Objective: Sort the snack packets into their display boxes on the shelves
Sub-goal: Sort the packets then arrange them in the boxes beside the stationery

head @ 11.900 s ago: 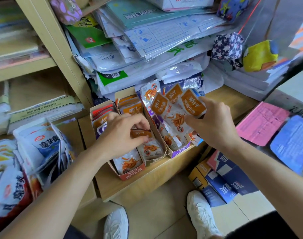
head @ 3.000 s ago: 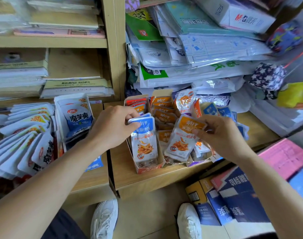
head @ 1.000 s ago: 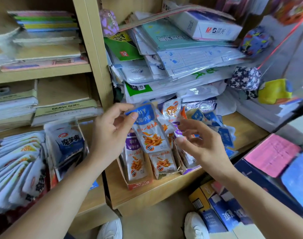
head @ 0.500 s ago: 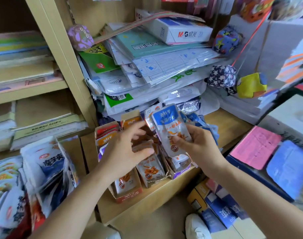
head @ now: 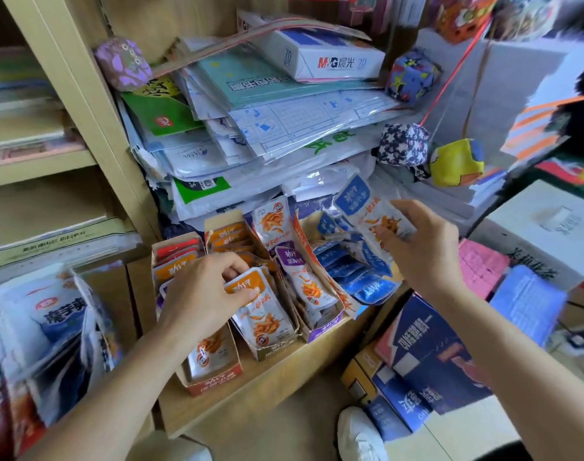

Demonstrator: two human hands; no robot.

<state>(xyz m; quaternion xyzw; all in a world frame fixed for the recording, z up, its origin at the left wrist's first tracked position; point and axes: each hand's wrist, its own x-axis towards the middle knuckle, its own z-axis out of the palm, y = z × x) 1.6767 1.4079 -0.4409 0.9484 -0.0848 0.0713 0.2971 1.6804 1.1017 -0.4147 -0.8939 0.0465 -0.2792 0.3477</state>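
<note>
Right hand (head: pixel 423 251) pinches a blue packet (head: pixel 367 211) over the blue pile (head: pixel 360 271) just right of the purple box (head: pixel 323 329), probably to drop it with its own kind, while left hand (head: pixel 200 297) grips an orange packet (head: pixel 264 314) just left of that box, likely straightening it.

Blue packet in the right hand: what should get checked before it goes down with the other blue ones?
1. Right hand grips the blue-topped foil snack packet: ok.
2. Heap of matching blue packets lies below it: ok.
3. Left hand out of the way, at the orange-topped packet: ok.
4. Heap stacked neatly: not ok, it sprawls.
</note>
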